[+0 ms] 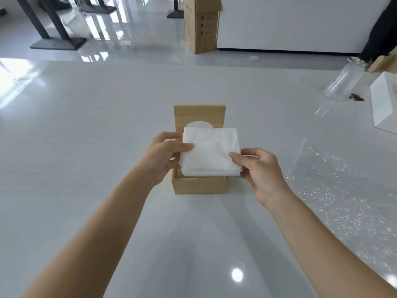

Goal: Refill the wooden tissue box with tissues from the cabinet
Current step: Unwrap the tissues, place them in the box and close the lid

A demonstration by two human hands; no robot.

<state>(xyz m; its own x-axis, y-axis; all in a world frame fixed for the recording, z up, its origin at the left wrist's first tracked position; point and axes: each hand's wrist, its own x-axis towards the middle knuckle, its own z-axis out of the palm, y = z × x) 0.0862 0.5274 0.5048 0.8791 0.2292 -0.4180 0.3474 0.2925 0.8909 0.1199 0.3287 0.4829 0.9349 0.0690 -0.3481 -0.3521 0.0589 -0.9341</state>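
Wooden tissue box (199, 186) stands on the white table (86, 125), lid (199, 114) raised upright behind it. A tissue stack (211, 154) sits at the box mouth, not yet seated. Left hand (165, 157) and right hand (261, 173) pinch its opposite edges. Keep the stack level and square to the walls, then lower evenly. Box interior is hidden. Clear plastic wrapping (335, 186) lies to the right.

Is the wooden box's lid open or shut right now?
Open: the lid stands upright behind the wooden box, and both hands hold the tissue stack over the opening.
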